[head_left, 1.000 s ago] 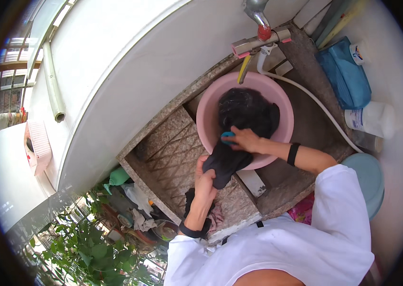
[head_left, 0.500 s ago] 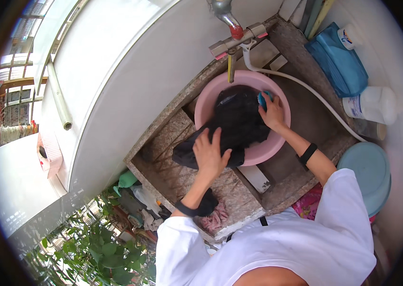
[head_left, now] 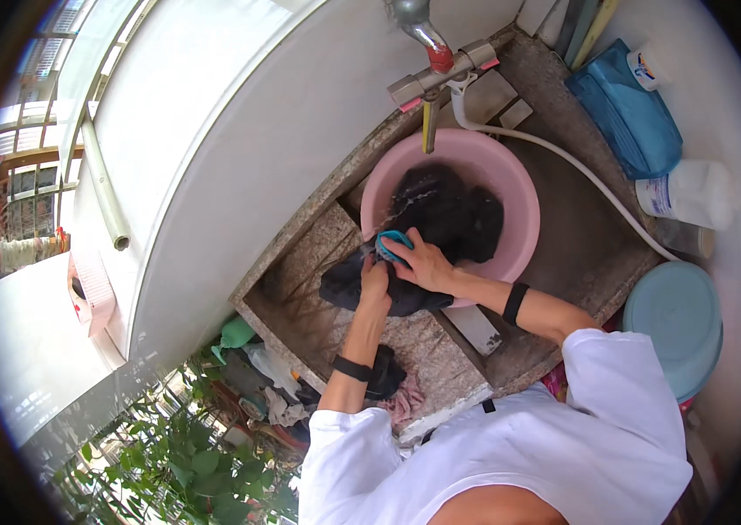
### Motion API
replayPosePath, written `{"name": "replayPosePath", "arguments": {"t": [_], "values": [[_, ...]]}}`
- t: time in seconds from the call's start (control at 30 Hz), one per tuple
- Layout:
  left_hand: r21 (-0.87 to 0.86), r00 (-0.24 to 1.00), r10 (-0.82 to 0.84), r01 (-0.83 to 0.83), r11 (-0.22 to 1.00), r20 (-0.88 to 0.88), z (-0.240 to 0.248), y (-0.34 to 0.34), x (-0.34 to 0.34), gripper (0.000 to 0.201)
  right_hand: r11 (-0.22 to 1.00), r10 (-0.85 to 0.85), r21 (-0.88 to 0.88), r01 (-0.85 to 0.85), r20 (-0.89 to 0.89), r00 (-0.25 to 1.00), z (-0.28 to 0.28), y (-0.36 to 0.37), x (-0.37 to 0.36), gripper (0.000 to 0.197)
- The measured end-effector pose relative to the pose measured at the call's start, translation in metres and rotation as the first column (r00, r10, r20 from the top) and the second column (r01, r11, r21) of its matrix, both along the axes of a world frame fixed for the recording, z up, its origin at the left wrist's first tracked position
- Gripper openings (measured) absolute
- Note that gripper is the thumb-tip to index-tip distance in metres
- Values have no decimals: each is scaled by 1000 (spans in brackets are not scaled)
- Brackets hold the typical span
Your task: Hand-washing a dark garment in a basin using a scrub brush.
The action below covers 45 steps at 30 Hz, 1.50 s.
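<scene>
A wet black garment [head_left: 445,210] lies partly in a pink basin [head_left: 523,254], and its near-left end hangs over the rim onto the ribbed stone washboard [head_left: 313,245]. My left hand [head_left: 375,284] is closed on that end, just outside the basin; the fingertips are partly hidden. Right beside it, my right hand [head_left: 425,262] grips a small blue scrub brush [head_left: 395,243] over the cloth at the basin's left rim. The brush's underside is hidden. Thin streaks of water fly above the garment.
A tap [head_left: 431,52] with a valve bar hangs over the basin's far edge. A white hose [head_left: 576,162] runs along the right of the stone sink [head_left: 580,227]. A blue pouch [head_left: 624,109], a white jug [head_left: 690,194] and a teal lidded tub [head_left: 672,315] stand right.
My right hand has brought the blue brush from the basin's right rim leftward to the garment beside my left hand. My left hand has closed from spread fingers onto the cloth.
</scene>
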<state>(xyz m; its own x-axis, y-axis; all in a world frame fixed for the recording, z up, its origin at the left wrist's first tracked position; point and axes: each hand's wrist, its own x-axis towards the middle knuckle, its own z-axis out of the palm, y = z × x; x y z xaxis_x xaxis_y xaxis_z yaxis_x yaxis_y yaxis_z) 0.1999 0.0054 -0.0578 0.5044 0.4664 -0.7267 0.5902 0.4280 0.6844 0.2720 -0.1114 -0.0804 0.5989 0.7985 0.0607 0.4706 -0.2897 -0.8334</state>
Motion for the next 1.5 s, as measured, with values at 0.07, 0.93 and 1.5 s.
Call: {"name": "replayPosePath", "arguments": {"t": [0.07,0.93,1.5], "values": [[-319,867,498,-476,819,-15,31,11,-9,36,977,87,-199,-73,62,994,-23,-4,36,59],[357,905,-413,354,864,103,59,0,-56,23,957,24,-287,-43,-69,997,8,-27,28,48],[714,560,-824,541,445,89,104,18,-60,32,718,477,-495,-490,-163,863,4,2,29,52]]}}
